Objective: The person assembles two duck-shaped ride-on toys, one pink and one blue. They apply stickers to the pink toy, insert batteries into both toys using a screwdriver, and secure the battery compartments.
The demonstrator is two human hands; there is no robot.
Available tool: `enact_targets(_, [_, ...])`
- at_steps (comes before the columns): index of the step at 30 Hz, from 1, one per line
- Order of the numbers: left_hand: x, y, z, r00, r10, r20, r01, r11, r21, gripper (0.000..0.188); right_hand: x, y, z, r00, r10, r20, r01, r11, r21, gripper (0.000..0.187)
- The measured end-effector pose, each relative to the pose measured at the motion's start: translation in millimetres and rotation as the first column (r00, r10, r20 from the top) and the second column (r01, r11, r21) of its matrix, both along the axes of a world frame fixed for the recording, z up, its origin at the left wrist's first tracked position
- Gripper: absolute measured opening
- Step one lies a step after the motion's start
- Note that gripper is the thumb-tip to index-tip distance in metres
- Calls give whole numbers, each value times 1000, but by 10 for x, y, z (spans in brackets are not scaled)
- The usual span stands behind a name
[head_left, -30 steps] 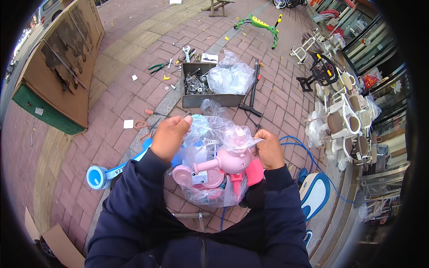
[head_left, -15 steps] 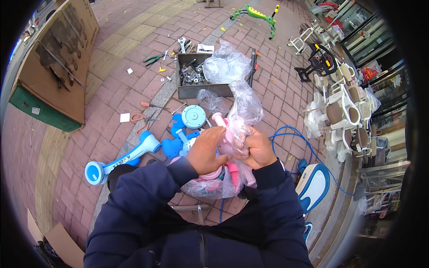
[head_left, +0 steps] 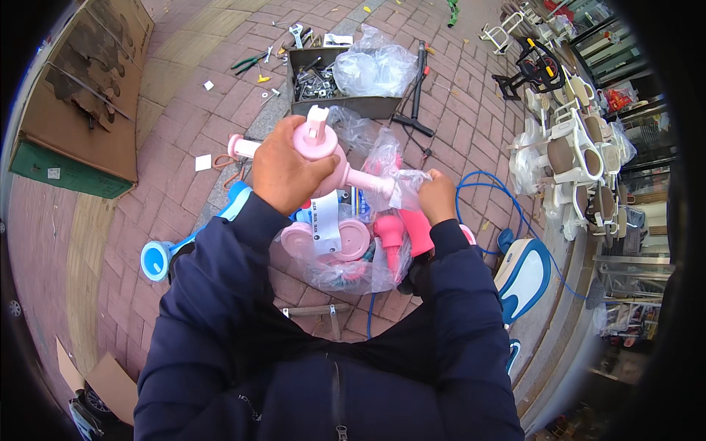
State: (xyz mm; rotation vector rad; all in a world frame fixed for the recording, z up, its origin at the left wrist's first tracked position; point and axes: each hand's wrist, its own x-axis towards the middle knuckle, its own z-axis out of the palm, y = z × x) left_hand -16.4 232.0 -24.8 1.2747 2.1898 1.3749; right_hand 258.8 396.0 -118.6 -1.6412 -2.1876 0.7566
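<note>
My left hand (head_left: 283,170) is wrapped round a pale pink plastic part (head_left: 318,141), which has a round hub and an arm sticking out on either side. It is raised above the pavement. Thin clear plastic wrap (head_left: 407,189) still covers the end of its right arm. The fingers of my right hand (head_left: 439,198) are closed on that wrap. Below lies an opened clear bag (head_left: 323,275) of pink parts, among them a hot-pink piece (head_left: 390,229) and a pale pink disc (head_left: 351,239). A printed white paper strip (head_left: 326,224) hangs over them.
A metal toolbox (head_left: 346,108) with hardware and crumpled plastic stands ahead, tools scattered beside it. A blue toy part (head_left: 156,261) lies at left, a large cardboard box (head_left: 84,95) beyond it. At right are a blue hose (head_left: 482,176), a white-blue seat (head_left: 523,275) and stacked chairs (head_left: 566,154).
The pink part has come up and left in my left hand, mostly out of its plastic. My right hand has moved up and slightly right, holding the wrap. The view has shifted.
</note>
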Motion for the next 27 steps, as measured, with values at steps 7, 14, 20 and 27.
enact_targets(7, [-330, 108, 30, 916, 154, -371, -93, 980, 177, 59, 232, -641, -785, 839, 159, 521, -80, 982, -171, 22])
enact_targets(14, [-590, -63, 232, 808, 51, 587, -233, 942, 240, 50, 90, -553, -1068, 251, 919, 304, -404, 385, -830, 42])
enact_targets(20, [-619, -52, 271, 672, 42, 739, -340, 904, 258, 49, -801, -1080, -1742, 955, 264, 134, -216, 931, -296, 51])
enact_targets(27, [-563, -66, 295, 587, 26, 809, -351, 909, 225, 46, -1196, -1500, -2123, 981, -13, 196, 89, 918, -386, 56])
